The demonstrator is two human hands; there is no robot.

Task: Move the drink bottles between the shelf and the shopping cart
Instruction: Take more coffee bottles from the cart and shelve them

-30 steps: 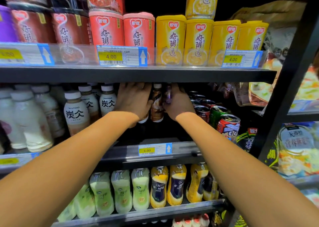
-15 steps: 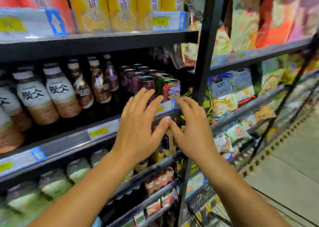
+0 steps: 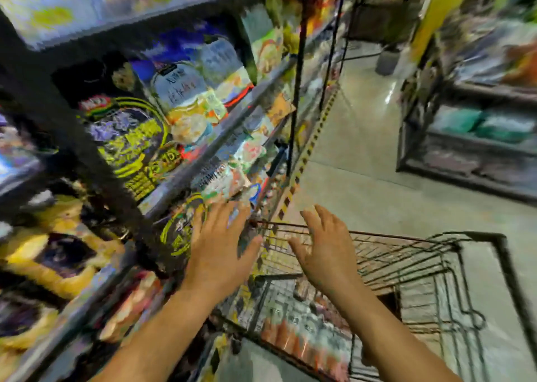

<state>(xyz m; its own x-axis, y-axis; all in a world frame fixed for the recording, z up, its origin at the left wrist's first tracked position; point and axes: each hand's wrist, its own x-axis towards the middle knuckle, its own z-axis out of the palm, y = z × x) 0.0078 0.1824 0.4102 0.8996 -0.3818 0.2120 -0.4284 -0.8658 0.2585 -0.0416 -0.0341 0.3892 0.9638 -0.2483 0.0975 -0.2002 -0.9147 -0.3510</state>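
Shelf point(image 3: 220, 137) fills left side, heavily blurred, stocked with snack packets point(image 3: 186, 91); no drink bottles identifiable on it. Floor point(image 3: 363, 154) pale, second rack point(image 3: 465, 149) at right. Wire cart point(image 3: 406, 253) lower right, beside shelf; blurred goods point(image 3: 293, 332) inside, bottles or not, cannot tell. Left hand point(image 3: 218, 253) before shelf edge, fingers spread, holding nothing. Right hand point(image 3: 325, 250) above cart rim, fingers spread, empty.
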